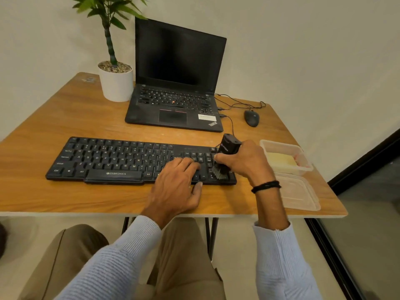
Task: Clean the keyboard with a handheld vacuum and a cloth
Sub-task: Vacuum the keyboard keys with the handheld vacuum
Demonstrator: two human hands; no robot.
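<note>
The black Zebronics keyboard (121,161) is lying on the wooden table (65,118) with its long axis running left to right, near the front edge. The black handheld vacuum (227,148) is standing almost upright over the keyboard's right end. Its top is leaning slightly away and to the right, and its brush nozzle (218,172) is pointing down and touching the number-pad keys.

The right hand (246,161) is gripping the vacuum's body, fingers wrapped round it, with a black bracelet (265,186) on the wrist. The left hand (175,187) is lying palm down on the keys just left of the brush, fingers loosely extended and holding nothing, its thumb resting at the keyboard's front edge.

Behind the keyboard, an open ThinkPad laptop (175,94) is showing a dark screen, with a potted plant (115,81) to its left and a wired mouse (251,118) to its right. A clear plastic container (281,144) with something pale yellow inside is sitting right of the keyboard, its lid (298,191) beside it.
</note>
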